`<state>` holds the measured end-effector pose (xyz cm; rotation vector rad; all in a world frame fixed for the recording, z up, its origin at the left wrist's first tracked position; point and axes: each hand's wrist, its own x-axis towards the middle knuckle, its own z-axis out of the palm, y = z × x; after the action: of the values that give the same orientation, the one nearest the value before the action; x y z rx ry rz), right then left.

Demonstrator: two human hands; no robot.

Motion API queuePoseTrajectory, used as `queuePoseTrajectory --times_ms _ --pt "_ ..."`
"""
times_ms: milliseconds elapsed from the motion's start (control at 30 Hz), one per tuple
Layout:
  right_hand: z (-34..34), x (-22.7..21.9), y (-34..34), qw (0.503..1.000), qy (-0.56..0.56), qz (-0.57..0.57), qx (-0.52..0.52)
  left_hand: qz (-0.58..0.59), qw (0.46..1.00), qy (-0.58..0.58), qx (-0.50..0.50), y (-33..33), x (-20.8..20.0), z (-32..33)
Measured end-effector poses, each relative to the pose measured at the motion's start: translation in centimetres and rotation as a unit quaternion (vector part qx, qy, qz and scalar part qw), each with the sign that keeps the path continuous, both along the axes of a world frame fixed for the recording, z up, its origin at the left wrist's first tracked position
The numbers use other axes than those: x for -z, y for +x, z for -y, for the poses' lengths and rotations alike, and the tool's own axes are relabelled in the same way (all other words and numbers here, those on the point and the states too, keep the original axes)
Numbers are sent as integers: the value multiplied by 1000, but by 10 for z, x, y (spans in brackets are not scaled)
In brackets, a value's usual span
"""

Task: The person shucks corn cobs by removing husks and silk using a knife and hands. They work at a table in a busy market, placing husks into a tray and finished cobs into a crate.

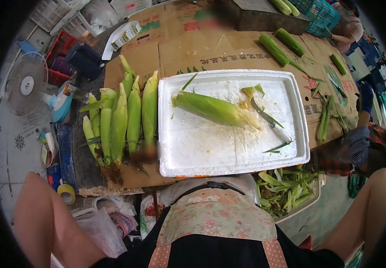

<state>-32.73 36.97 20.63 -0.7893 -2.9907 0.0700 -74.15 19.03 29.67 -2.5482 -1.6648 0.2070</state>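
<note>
Neither of my hands is in view. Both arms are bent; my left elbow shows at the lower left and my right elbow at the lower right. A white foam tray lies in front of me. Across it rests an ear of corn in its green husk. Beside its silk end lies a knife with a pale handle, among bits of leaf and a small brownish scrap. Left of the tray, several unhusked ears of corn lie side by side.
Flattened cardboard covers the table. Green corn pieces and another knife lie at the right, near another person's blue-gloved hand. A bin of husks stands below the tray. A fan is at left.
</note>
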Motion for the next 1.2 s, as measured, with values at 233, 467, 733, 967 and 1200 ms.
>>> queuePoseTrajectory --times_ms 233,467,733,967,1200 --pt "-28 37 -30 997 -43 33 -47 -8 999 -27 -23 4 0 -1" --pt "-58 41 -45 995 -40 72 -49 14 998 -33 -58 -4 13 -12" --pt "-48 19 -39 998 -22 35 -50 75 992 35 -93 -1 6 -7" --pt "-47 -14 -12 983 53 -160 66 332 845 396 -135 11 38 -37" --pt "-90 186 -23 913 -30 -310 262 426 894 85 -110 28 261 -169"
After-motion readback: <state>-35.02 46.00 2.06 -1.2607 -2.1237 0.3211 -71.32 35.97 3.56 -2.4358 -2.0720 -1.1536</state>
